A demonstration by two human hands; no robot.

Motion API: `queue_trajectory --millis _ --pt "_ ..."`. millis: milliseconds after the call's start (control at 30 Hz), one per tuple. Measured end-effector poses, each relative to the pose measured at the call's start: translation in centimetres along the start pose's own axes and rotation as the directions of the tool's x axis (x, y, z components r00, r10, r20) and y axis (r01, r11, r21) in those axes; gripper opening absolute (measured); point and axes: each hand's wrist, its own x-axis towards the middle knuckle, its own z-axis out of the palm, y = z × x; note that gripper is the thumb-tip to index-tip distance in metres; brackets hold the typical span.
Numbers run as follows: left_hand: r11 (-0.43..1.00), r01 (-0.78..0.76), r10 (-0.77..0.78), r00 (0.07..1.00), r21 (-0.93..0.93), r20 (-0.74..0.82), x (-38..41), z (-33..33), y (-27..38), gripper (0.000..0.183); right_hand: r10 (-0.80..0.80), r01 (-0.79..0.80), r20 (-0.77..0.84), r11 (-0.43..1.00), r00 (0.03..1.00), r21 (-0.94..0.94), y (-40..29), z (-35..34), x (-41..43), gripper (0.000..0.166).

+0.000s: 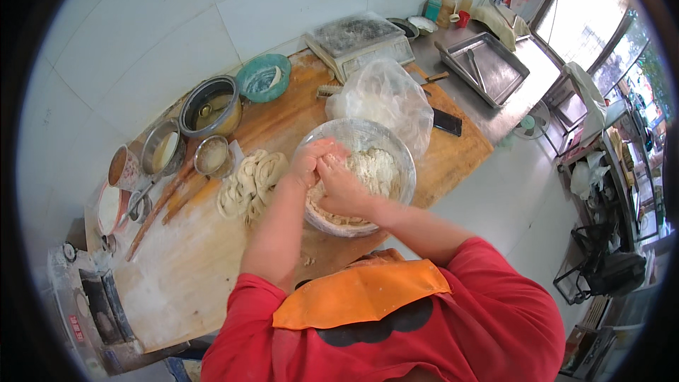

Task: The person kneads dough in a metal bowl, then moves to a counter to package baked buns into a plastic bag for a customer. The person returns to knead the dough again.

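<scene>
A large metal bowl (411,170) in front of me holds shaggy, floury dough (376,170). My left hand (312,162) is over its left side, with the reddish fingers stretched toward the bowl's middle. Against it rests my right hand (342,185), its fingertips touching the left palm and fingers. Whether anything lies between the two hands is hidden. Just left of the bowl, a heap of thick twisted dough strips (249,183) lies on the floury wooden board (180,297).
A clear plastic bag (384,98) and a phone (447,122) lie behind the bowl, near a scale (360,42). Rolling pins (159,212), a green basin (263,77) and a dark pot (210,106) line the left. A metal tray (485,69) sits at the far right.
</scene>
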Motion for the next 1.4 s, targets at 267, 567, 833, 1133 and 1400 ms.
queue_trajectory --millis 267,567,833,1133,1400 --pt "0.207 0.161 0.002 0.986 0.965 -0.165 0.8 2.7 2.5 0.048 0.105 0.380 0.533 0.588 0.839 -0.714 -3.9 -1.7 -0.5 0.055" --pt "0.263 -0.234 0.265 0.950 0.936 0.163 -9.2 9.8 -1.5 0.058 0.063 0.000 0.249 0.970 0.966 -0.243 6.3 3.7 0.2 0.042" --pt "0.213 0.030 -0.239 0.971 0.977 0.023 2.8 -0.7 -1.6 0.065 -0.066 0.415 0.506 0.667 0.860 -0.618 -2.6 2.0 0.3 0.039" --pt "-0.098 -0.322 0.771 0.574 0.942 0.277 -8.9 7.7 -3.1 0.041 0.037 -0.117 -0.318 0.965 0.948 -0.236 4.6 4.9 0.5 0.036" --pt "0.908 -0.205 0.130 0.967 -0.365 -0.219 -6.9 6.5 -1.8 0.044 0.709 -0.392 0.004 0.384 0.705 0.836 -2.6 4.1 5.3 0.060"
